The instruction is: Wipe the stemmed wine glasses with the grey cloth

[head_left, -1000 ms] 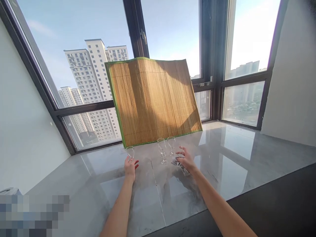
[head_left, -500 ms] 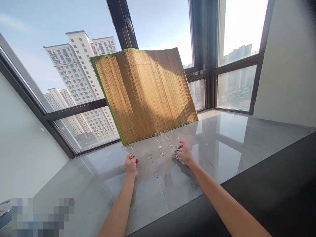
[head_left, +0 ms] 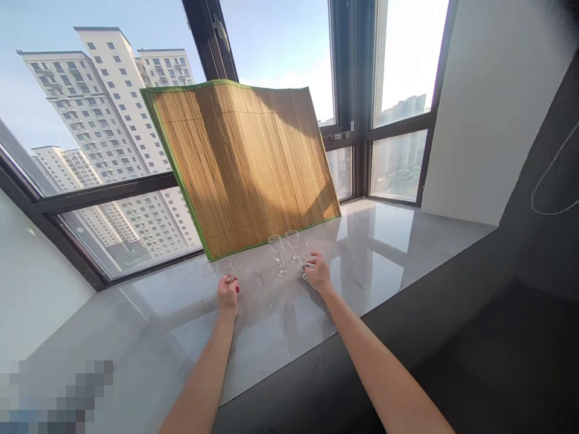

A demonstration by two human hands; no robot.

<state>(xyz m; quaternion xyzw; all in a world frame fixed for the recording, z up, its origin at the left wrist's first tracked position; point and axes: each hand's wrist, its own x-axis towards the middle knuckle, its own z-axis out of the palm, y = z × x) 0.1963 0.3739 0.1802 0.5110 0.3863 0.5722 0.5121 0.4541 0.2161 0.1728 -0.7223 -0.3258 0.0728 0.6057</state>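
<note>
My left hand [head_left: 228, 294] is closed around the stem of a clear stemmed glass [head_left: 225, 267], its bowl showing above my fingers and its foot to their right. Farther right, my right hand [head_left: 319, 272] grips a crumpled pale cloth [head_left: 307, 272] against the sill. Several more clear glasses stand upright between my hands, among them a front stemmed glass [head_left: 281, 265] and one behind it to the right [head_left: 293, 247]. Just beyond my right fingers the outline of another glass is faint, and I cannot tell whether I touch it.
The glossy grey stone sill [head_left: 266, 343] ends in a dark front edge. A bamboo mat [head_left: 248, 169] with green edging leans against the dark-framed windows behind the glasses. White walls [head_left: 465, 120] flank the sill. At lower left an area is blurred out.
The view has swung to the right, so everything sits farther left. My left hand has turned slightly, and the foot of its glass now shows. My right hand stays on the cloth.
</note>
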